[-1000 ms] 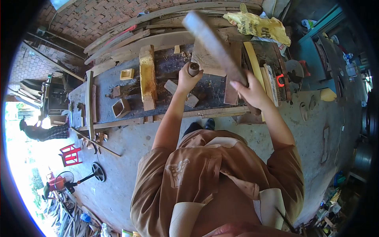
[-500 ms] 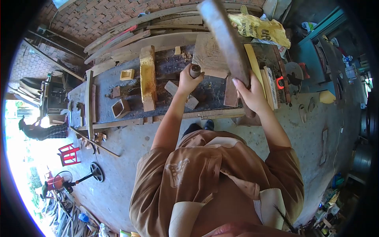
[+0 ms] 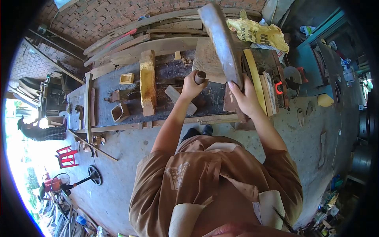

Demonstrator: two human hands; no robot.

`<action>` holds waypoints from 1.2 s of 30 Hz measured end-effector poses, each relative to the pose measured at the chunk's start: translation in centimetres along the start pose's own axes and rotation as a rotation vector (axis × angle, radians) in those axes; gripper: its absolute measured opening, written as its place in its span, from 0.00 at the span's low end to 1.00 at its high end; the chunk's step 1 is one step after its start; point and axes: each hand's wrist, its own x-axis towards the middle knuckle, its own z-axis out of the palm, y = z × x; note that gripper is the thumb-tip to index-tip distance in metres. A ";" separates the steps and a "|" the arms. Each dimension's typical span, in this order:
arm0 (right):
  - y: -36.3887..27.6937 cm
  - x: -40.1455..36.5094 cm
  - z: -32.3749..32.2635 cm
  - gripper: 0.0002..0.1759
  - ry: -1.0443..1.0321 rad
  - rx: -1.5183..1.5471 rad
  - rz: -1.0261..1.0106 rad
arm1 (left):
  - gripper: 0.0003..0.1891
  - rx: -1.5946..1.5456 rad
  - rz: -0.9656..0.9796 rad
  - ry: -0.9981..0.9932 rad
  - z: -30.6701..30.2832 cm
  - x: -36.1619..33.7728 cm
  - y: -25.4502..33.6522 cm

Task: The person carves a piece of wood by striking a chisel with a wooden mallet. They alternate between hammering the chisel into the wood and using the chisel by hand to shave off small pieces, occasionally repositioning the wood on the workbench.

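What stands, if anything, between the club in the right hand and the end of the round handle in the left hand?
Nothing visible: the end of the round handle is uncovered above the left hand, and the club in the right hand is apart from it.

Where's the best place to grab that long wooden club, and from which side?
Probably the slimmer near part of the club, where the right hand wraps it, coming from the person's right. It slants over the bench with its broader-looking end away from the body, leaving the narrower end towards the person for a closed fist.
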 end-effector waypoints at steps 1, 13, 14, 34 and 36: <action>0.7 -0.2 0.4 0.25 -0.003 -0.003 0.002 | 0.16 0.011 -0.017 -0.014 0.1 0.0 0.2; 0.2 0.1 0.1 0.26 0.018 -0.058 0.071 | 0.17 -0.003 0.000 -0.043 0.4 -0.3 -0.2; -0.4 0.0 0.5 0.27 0.047 0.003 0.105 | 0.17 -0.016 0.006 -0.035 0.5 -0.2 -0.2; 10.1 7.7 2.3 0.28 -0.177 -0.891 0.236 | 0.15 -0.024 0.019 0.054 -1.2 -0.8 -1.5; 8.8 7.8 2.2 0.31 -0.246 -0.961 0.320 | 0.14 -0.021 0.057 0.066 -1.4 -0.9 -1.4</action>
